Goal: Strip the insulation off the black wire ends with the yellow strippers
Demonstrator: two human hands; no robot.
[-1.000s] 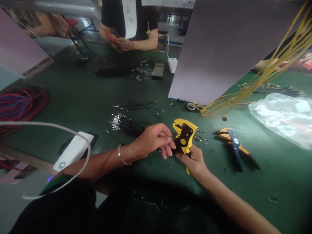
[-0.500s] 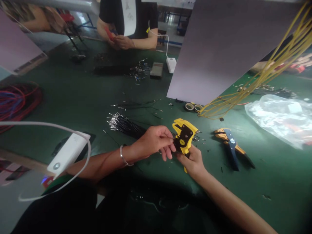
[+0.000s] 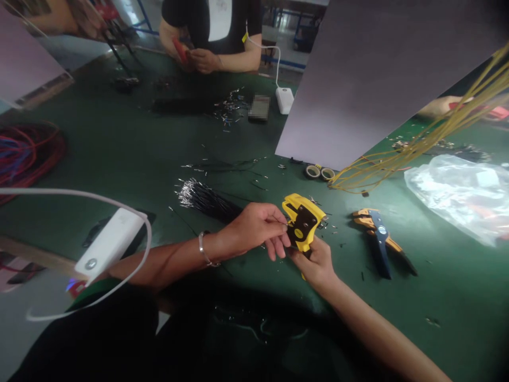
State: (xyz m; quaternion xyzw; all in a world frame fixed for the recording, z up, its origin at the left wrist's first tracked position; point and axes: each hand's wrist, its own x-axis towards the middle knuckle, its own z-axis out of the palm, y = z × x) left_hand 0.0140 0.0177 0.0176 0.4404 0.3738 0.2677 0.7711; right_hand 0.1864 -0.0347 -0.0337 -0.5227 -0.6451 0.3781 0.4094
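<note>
My right hand (image 3: 316,260) is wrapped round the handles of a yellow and black wire stripper (image 3: 304,220), held with its head up. Close against the tool's left side, my left hand (image 3: 264,231) pinches a thin dark wire (image 3: 281,220) between thumb and forefinger; its end is at the tool's jaws and too small to make out. Behind my left hand lies a bundle of black wires (image 3: 209,201) with bare, shiny ends pointing left. A few loose black wires (image 3: 230,165) lie beyond the bundle.
A blue and orange stripper (image 3: 379,236) and a clear plastic bag (image 3: 457,196) lie on the right. Two tape rolls (image 3: 320,172) sit below a grey panel (image 3: 369,74), near yellow wires (image 3: 417,143). A white power bank (image 3: 111,244) is at left. Across the table, a person's hands (image 3: 202,60) hold something red.
The view has shifted slightly. My left hand still pinches the wire at the stripper, and my right hand keeps its grip. The person opposite has moved their hands a little.
</note>
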